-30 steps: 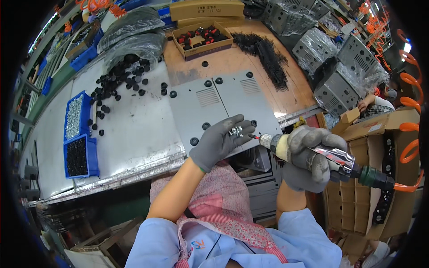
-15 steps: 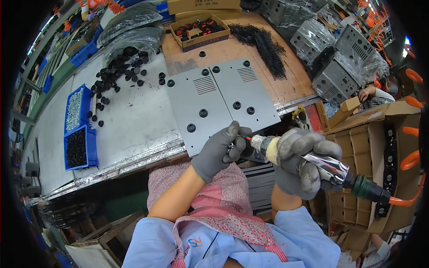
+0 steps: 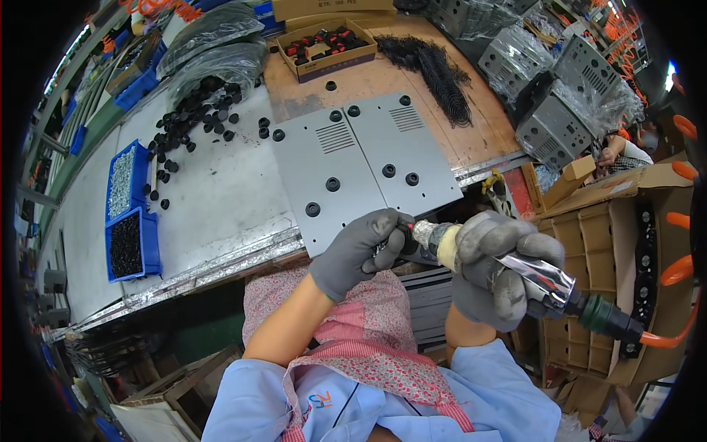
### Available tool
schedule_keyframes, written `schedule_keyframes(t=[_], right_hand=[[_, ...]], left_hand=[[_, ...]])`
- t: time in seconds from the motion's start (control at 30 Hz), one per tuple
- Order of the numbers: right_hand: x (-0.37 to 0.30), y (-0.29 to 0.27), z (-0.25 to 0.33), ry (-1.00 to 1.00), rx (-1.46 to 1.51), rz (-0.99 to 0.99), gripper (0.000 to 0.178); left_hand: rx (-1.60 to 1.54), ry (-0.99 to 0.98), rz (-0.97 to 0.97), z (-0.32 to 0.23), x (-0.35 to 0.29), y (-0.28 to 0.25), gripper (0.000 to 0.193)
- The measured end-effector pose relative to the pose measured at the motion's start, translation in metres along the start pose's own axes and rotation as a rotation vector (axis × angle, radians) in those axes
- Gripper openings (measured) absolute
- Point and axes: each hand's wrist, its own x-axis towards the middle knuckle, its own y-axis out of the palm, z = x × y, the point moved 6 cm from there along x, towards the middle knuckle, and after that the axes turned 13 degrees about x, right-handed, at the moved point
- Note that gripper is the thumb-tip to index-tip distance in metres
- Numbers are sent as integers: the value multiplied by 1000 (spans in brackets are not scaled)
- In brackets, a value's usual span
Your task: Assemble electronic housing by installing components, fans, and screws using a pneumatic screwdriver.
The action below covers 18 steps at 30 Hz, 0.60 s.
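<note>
In a grey glove, my right hand [image 3: 495,258] wraps around an air screwdriver [image 3: 543,280] with a chrome body, a taped nose and an orange hose at its rear. Its nose points left, toward my left hand [image 3: 359,249]. That hand, gloved too, is closed in a pinch at the driver's tip; whatever its fingers hold is mostly hidden. Both hands are above the table's front edge. Just beyond them, two grey metal panels [image 3: 300,163] lie side by side, with vent slots and several round black rubber feet [image 3: 333,184] on them.
Loose black feet [image 3: 213,118] are heaped at the left. Two blue bins hold silvery screws [image 3: 121,184] and black screws [image 3: 127,247]. A carton [image 3: 335,62] of red and black parts stands at the back. Divided cardboard [image 3: 582,272] is at right; a co-worker's hand [image 3: 610,153] shows beyond.
My left thumb and index finger have come down and closed near the driver's tip. My right hand and the screwdriver have hardly moved. The view has shifted slightly.
</note>
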Motion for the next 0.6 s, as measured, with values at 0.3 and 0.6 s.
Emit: schedule_keyframes(t=[0.3, 0.6], right_hand=[[6, 2, 5, -36, 8, 8, 50], [12, -26, 13, -121, -101, -102, 50]], left_hand=[[265, 25, -79, 1, 8, -7, 55], [1026, 171, -319, -25, 43, -38, 50]])
